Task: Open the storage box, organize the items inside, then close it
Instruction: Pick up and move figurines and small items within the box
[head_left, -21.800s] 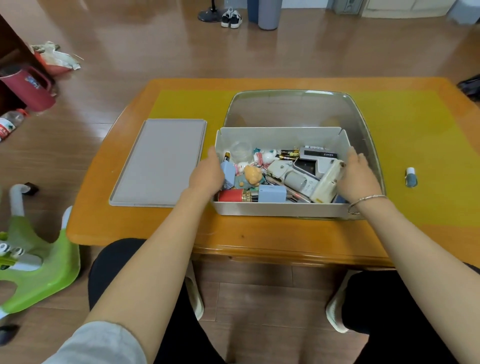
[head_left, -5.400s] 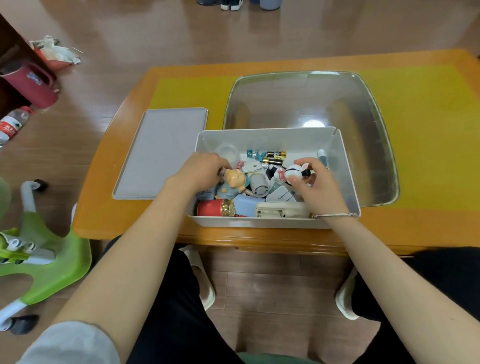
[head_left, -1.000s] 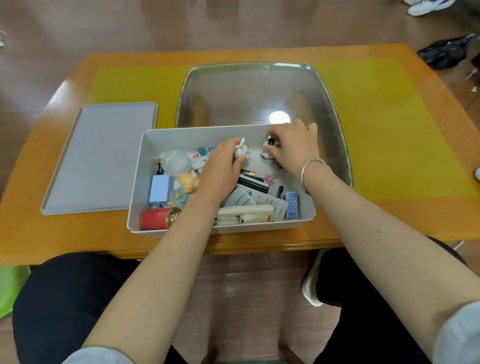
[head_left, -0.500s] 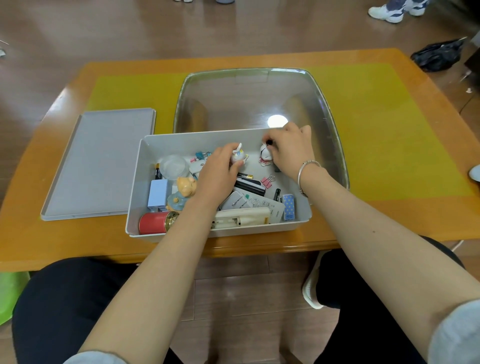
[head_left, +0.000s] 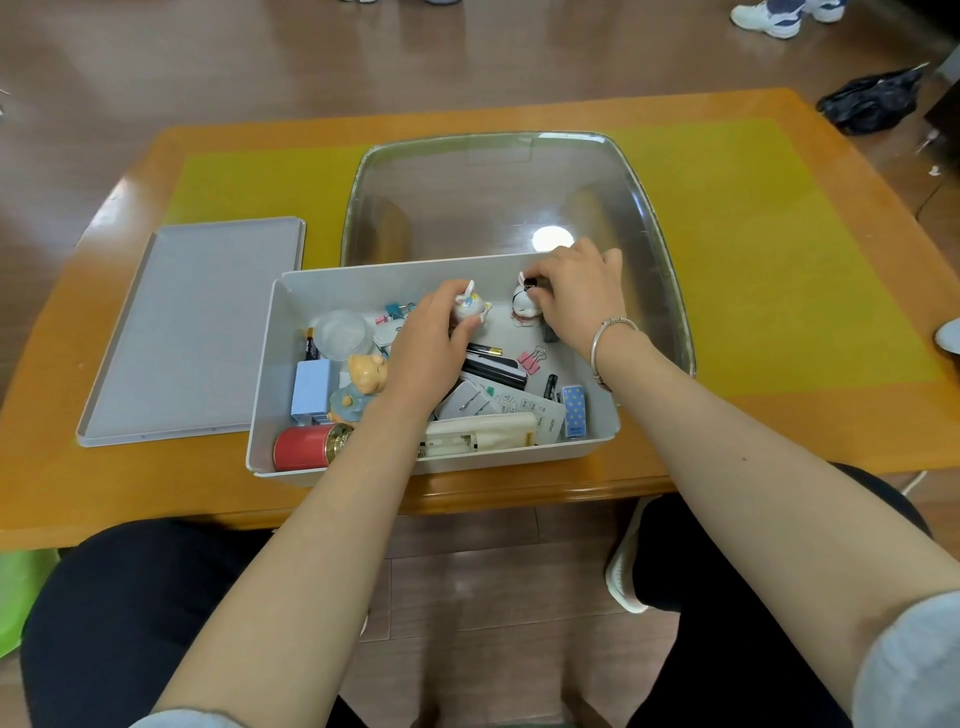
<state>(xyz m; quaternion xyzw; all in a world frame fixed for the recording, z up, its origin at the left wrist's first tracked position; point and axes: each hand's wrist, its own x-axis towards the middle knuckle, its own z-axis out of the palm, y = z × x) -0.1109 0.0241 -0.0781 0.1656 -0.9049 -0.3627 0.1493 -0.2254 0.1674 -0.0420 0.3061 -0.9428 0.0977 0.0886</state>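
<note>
Reaching into the open storage box (head_left: 597, 441) at the near edge of the bench (head_left: 156, 483), you are working with both hands at its far side. Your left hand (head_left: 426, 353) is curling its grip around a small white rabbit figurine (head_left: 470, 306), thumb and fingers clamped on its body so only the ears and face are showing. Your right hand (head_left: 576, 296) is pinching a dark little cap (head_left: 530, 283) at the top of a second white figurine (head_left: 524, 310); your fingers are covering what lies behind it. Your left forearm is hiding part of the cream remote (head_left: 483, 439) and the cards near it. At the near left corner a red can (head_left: 306, 447) is lying on its side, with a bear figurine (head_left: 363, 379) and a pale blue block (head_left: 311, 384) just beyond. The gray lid (head_left: 197, 332) is lying flat on the bench to the left of the box, and a clear tub (head_left: 504, 202) is sitting behind it, its near wall cut off by the box. Small clips and batteries are too tiny to read.
</note>
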